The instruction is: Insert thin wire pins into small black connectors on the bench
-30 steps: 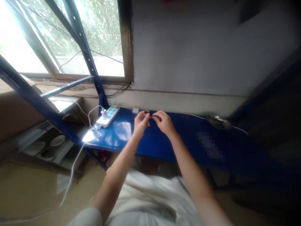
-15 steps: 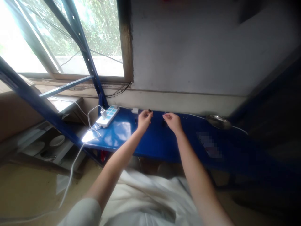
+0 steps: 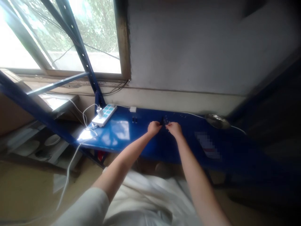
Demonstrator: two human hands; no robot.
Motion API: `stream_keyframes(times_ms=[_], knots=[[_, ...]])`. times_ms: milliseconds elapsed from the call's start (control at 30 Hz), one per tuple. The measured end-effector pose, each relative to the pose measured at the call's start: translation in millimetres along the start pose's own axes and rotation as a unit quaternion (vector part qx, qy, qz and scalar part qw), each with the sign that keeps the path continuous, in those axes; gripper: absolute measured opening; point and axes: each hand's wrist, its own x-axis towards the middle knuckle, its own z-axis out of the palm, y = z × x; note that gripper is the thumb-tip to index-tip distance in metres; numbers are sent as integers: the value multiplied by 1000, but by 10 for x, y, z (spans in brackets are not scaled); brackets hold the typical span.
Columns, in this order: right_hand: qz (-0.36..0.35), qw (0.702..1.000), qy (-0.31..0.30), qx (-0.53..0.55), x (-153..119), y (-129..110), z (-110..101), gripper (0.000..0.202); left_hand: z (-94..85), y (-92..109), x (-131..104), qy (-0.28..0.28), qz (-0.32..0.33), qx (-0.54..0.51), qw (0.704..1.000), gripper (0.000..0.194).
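Note:
Over the middle of the blue table (image 3: pixel 150 147), my left hand (image 3: pixel 154 128) is closed in a pinch, a small dark item (image 3: pixel 162 121) at its fingertips. Close by on the right, my right hand (image 3: pixel 174 129) is also pinched; what it holds, if anything, is too small to name. A narrow gap separates the two hands. Tiny pale pieces (image 3: pixel 182 116) lie behind my right hand. Two small dark pieces (image 3: pixel 134 120) rest to the left of my left hand, in front of a white block (image 3: pixel 133 109).
A white power strip (image 3: pixel 104 115) with a plug and cable lies at the table's left end, beside a blue metal post (image 3: pixel 87 64). At the right are a shiny metallic object (image 3: pixel 217 121) with a white cable and a blurred flat item (image 3: pixel 208 145).
My left hand has moved right and nearer to me, closer to my right hand. My right hand has shifted slightly toward me. The two dark pieces on the left now show fully.

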Motion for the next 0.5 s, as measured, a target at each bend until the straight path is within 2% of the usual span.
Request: stream_keyframes(times_ms=[200, 500], knots=[[2, 998, 16, -64, -6, 59, 135, 15, 184, -16, 68, -10, -22, 50, 998, 20], [0, 995, 38, -97, -12, 134, 241, 19, 309, -110, 128, 18, 6, 98, 995, 21]])
